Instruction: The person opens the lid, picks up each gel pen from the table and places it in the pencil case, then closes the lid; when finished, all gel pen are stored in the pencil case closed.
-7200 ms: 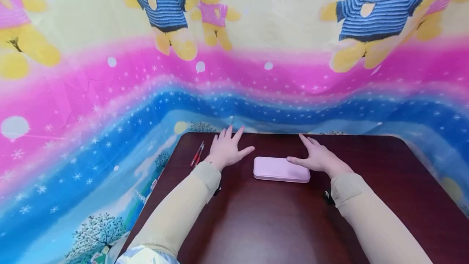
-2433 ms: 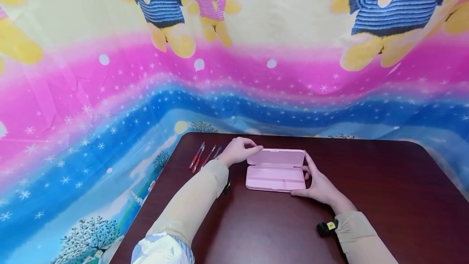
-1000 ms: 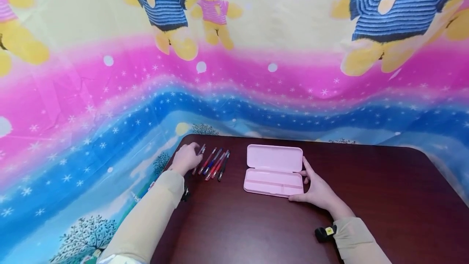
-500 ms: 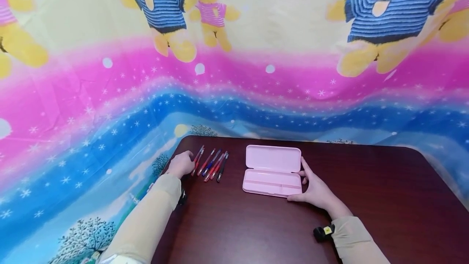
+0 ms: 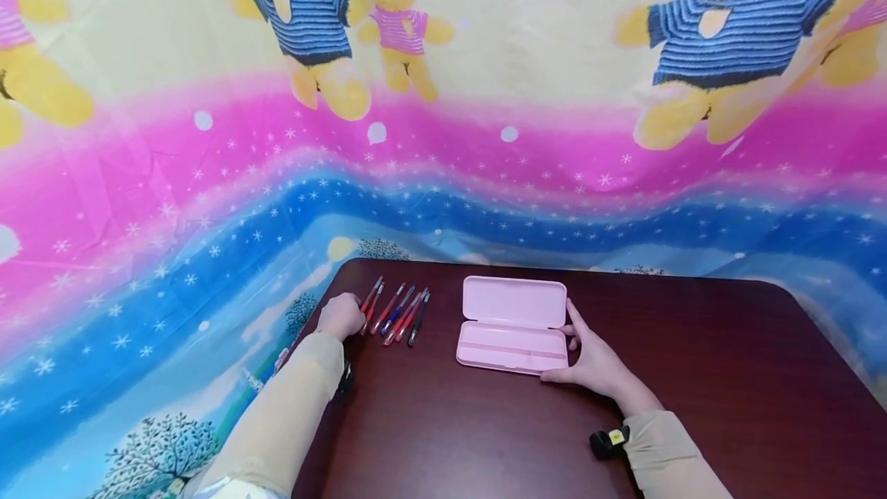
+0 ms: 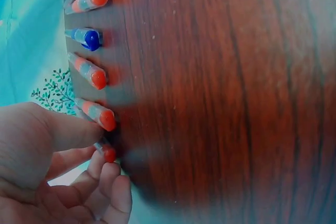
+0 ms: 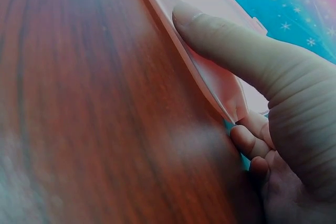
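The left hand (image 5: pixel 341 316) has drawn back slightly, its curled fingers (image 6: pixel 100 182) pinching the leftmost red pen (image 5: pixel 370 296); the right hand (image 5: pixel 596 364), fingers relaxed, steadies the open pink case (image 5: pixel 511 322) on the counter (image 5: pixel 693 376).

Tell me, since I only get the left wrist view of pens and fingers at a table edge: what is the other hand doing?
Observer: The right hand rests against the right end of an open pink pencil case, with the thumb along its near edge.
Operator: Is anything inside the case?
Observer: No. The head view shows no pens in its tray, and the lid lies flat open on the far side.
Operator: How far are my pens from it?
Observer: The pens lie in a row left of the case, apart from it. The left hand pinches the end pen on the side away from the case.
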`<state>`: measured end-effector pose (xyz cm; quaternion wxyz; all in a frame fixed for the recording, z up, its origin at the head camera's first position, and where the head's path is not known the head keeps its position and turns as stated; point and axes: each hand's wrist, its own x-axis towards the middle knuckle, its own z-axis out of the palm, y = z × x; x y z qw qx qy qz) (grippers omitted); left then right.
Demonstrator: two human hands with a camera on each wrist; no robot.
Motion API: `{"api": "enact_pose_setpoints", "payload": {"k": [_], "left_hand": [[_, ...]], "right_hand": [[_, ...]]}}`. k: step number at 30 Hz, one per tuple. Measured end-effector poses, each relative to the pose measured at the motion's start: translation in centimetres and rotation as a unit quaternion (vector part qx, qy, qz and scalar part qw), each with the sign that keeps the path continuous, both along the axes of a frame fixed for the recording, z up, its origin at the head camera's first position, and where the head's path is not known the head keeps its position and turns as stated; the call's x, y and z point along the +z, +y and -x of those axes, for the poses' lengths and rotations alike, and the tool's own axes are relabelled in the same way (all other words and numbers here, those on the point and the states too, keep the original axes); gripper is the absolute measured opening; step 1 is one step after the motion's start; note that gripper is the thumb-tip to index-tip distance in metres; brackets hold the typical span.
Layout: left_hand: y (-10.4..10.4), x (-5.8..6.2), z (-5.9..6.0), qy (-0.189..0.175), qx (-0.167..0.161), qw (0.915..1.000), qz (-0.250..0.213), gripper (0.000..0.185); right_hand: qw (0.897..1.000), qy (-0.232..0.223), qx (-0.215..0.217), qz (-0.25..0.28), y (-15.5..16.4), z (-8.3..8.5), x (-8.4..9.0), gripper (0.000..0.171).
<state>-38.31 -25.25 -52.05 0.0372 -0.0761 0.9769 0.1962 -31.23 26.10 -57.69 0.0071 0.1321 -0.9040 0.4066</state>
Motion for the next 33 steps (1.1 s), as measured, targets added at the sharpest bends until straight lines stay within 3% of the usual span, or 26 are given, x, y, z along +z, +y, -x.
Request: {"api": "enact_pose_setpoints", "payload": {"k": [3, 6, 12, 17, 20, 23, 26, 33], "left_hand": [[0.4, 0.1, -0.1, 0.020, 0.004, 0.9998, -0.005, 0.022], [1.8, 0.6, -0.2, 0.060, -0.007, 0.9981, -0.012, 0.028], [7.1, 2.5, -1.2, 0.134, -0.080, 0.9877, 0.001, 0.028], [11.3, 3.8, -2.4, 0.181, -0.169, 0.9689, 0.008, 0.026], [13.5, 4.0, -2.9, 0.203, -0.234, 0.9506, 0.023, 0.027], [15.5, 4.0, -3.2, 0.211, -0.289, 0.9327, 0.046, 0.026], [17.1, 3.7, -3.2, 0.208, -0.324, 0.9203, 0.070, 0.025], [19.6, 2.9, -2.9, 0.145, -0.368, 0.9147, 0.084, 0.024]], "right_hand": [[1.000, 0.001, 0.001, 0.000, 0.1, 0.0, 0.0, 0.156], [1.000, 0.001, 0.002, 0.000, 0.2, 0.0, 0.0, 0.156], [1.000, 0.009, 0.001, -0.002, 0.5, 0.1, -0.1, 0.157], [1.000, 0.007, 0.003, 0.004, 0.2, 0.2, -0.1, 0.156], [1.000, 0.009, 0.007, 0.004, 0.1, 0.1, 0.0, 0.155], [1.000, 0.010, 0.005, 0.002, 0.1, 0.2, 0.2, 0.155], [1.000, 0.008, 0.003, -0.003, 0.2, 0.3, 0.2, 0.155], [1.000, 0.004, 0.005, 0.000, 0.1, 0.2, 0.2, 0.154]]}}
